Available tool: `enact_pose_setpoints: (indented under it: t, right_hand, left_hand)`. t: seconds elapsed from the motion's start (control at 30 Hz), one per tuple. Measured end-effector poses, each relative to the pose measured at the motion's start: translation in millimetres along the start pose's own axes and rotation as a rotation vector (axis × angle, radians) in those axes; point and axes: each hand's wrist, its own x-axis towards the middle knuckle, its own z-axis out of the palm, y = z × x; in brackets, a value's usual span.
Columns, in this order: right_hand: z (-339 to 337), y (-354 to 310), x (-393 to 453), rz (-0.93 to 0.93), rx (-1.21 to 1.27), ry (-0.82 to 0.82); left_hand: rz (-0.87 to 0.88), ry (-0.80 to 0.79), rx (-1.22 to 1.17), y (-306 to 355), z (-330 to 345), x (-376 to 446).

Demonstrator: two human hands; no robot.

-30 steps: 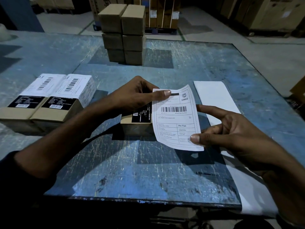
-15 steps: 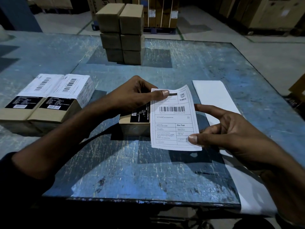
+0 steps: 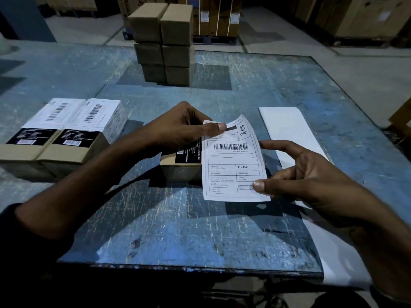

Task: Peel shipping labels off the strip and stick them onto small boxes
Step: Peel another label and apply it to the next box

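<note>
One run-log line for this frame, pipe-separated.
stage: label peeled, unstuck | left hand: pinches label top | right hand: pinches bottom corner | box: beneath label, unlabeled | labeled boxes: two, left

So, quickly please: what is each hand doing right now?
Left hand: pinches the shipping label at its top edge.
Right hand: pinches the label's lower right corner.

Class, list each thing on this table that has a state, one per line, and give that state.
Shipping label: peeled, held above the table.
Left hand: pinches label's top edge.
Right hand: pinches label's bottom corner.
Small box: unlabelled on top.
Two boxes at left: labelled.
Backing strip: flat, bare.
</note>
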Motion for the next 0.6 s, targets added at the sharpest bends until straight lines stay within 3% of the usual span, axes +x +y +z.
enact_pose_setpoints:
  t: [0.33,0.6]
  right_hand:
    - [-1,-2,-6,0.047,0.079,-0.003]
    - [-6,-17,-11,-0.014,-0.102,0.128]
  left_hand:
    - [-0.036,0.001,-0.028,3,0,0]
    - [-0.035,0.024,-0.009,3,-1,-1]
